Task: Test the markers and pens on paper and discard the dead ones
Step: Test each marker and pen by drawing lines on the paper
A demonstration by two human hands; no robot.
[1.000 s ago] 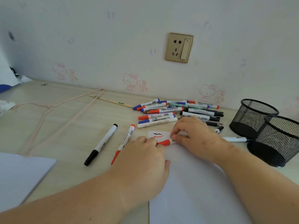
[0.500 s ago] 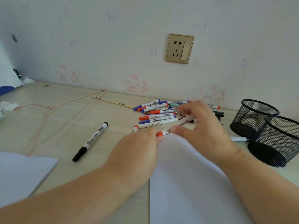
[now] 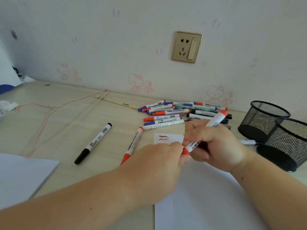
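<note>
My right hand [image 3: 214,143] grips the white barrel of a red-capped marker [image 3: 216,121], tilted with its red tail end up and to the right. My left hand [image 3: 159,163] pinches the red cap at the marker's lower end. Both hands hover over a white paper sheet [image 3: 199,196]; its far corner bears a black squiggle [image 3: 163,136] and a red squiggle [image 3: 163,139]. A pile of red, blue and black markers [image 3: 179,112] lies behind the paper. A black marker [image 3: 93,143] and a red marker [image 3: 132,144] lie apart on the left.
Two black mesh pen cups [image 3: 264,120] [image 3: 289,143] stand at the right, a blue pen [image 3: 249,142] at their foot. A pink wire hanger [image 3: 54,110] and a wooden stick [image 3: 116,102] lie at the back left. A paper stack [image 3: 21,176] sits at the near left.
Both hands lifted the red marker off the paper and tilted it steeper, tail end up. The squiggles on the paper corner, hidden half a second ago, show again.
</note>
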